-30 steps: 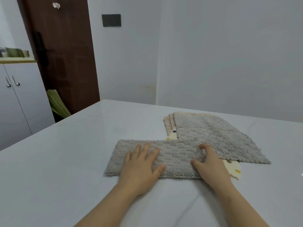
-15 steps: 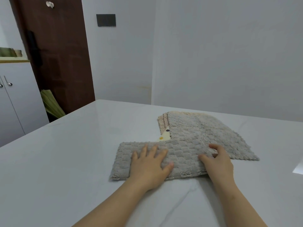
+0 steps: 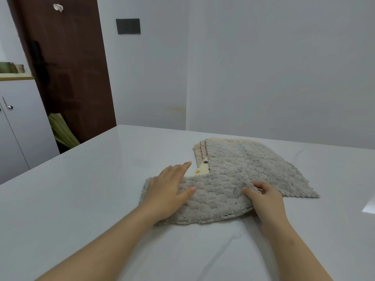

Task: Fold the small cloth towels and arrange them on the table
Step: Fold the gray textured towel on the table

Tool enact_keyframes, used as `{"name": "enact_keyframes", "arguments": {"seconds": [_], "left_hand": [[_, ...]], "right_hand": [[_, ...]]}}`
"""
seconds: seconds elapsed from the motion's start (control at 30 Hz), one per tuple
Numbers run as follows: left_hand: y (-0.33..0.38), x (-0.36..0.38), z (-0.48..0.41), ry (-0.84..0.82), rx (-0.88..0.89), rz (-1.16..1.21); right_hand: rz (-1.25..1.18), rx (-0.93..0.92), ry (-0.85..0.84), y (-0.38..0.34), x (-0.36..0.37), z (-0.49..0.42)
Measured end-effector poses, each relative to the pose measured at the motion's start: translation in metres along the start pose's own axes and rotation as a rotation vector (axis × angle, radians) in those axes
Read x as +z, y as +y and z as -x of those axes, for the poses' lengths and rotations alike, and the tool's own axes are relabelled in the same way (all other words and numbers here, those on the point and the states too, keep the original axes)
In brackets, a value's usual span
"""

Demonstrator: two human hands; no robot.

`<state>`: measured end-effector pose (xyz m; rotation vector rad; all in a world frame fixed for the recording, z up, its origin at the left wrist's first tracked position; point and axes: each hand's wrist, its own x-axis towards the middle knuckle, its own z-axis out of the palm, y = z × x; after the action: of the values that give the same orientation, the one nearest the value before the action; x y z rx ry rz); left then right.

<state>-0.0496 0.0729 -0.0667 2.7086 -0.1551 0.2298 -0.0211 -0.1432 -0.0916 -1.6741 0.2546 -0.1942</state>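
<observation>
I was not far into the job. One grey towel [image 3: 219, 197] lay on the near side of the pile [image 3: 253, 167] and touched the pile's near edge. It looked folded one time, into a long strip. It was not flat, though. Its middle bulged up a bit and its near edge curved.

My hands were apart, one at each end of that strip. My left hand [image 3: 170, 191] was on the end away from the pile. It lay flat with the fingers straight and pressed the cloth down. My right hand [image 3: 265, 201] was at the end next to the pile. Its fingers were curled and it pinched the end of the towel.

I think the next step was to bring one end over to the other and make the strip into a small square. That fold was not done yet.

A lot was left. The pile lay open on the table [image 3: 81, 199], not folded at all. A big grey top towel [image 3: 280, 179] covered most of the pile. Peach towels [image 3: 199, 149] peeked out at the pile's far left corner. A cream spotted towel [image 3: 203, 169] peeked out on the pile's left side, just past my left fingertips. I could not tell how many towels were in the pile. I saw no finished towel set down near the pile, so all the arranging was left too.
</observation>
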Motion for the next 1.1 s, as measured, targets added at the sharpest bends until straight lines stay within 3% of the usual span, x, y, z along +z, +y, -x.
{"name": "enact_keyframes", "arguments": {"seconds": [0.17, 0.4, 0.47, 0.57, 0.63, 0.7, 0.77, 0.97, 1.03, 1.1], "left_hand": [[-0.036, 0.011, 0.014, -0.198, -0.047, -0.254], [-0.042, 0.016, 0.013, -0.169, -0.060, -0.230], [-0.042, 0.015, 0.017, -0.057, -0.050, -0.132], [-0.047, 0.012, 0.022, 0.468, -0.088, 0.141], [-0.051, 0.006, 0.027, 0.625, -0.242, 0.368], [-0.054, 0.001, 0.031, 0.542, -0.383, 0.631], [-0.057, -0.003, 0.032, 0.474, -0.409, 0.785], [-0.062, -0.008, 0.032, 0.429, -0.358, 0.851], [-0.063, -0.009, 0.033, 0.353, -0.334, 0.821], [-0.063, -0.009, 0.033, 0.279, -0.325, 0.769]], "right_hand": [[-0.044, -0.005, -0.019, -0.002, 0.003, 0.000], [-0.258, 0.069, -0.055, -0.010, 0.011, 0.009], [-0.237, 0.009, -0.034, -0.017, 0.017, 0.013], [-0.172, -0.124, -0.045, -0.037, 0.036, 0.024], [-0.114, -0.210, -0.067, -0.049, 0.053, 0.033], [-0.024, -0.302, -0.097, -0.059, 0.071, 0.043], [0.069, -0.375, -0.158, -0.067, 0.090, 0.054], [0.311, -0.433, -0.489, -0.056, 0.125, 0.070], [0.271, -0.477, -0.456, -0.054, 0.118, 0.068], [0.209, -0.512, -0.316, -0.051, 0.107, 0.063]]}}
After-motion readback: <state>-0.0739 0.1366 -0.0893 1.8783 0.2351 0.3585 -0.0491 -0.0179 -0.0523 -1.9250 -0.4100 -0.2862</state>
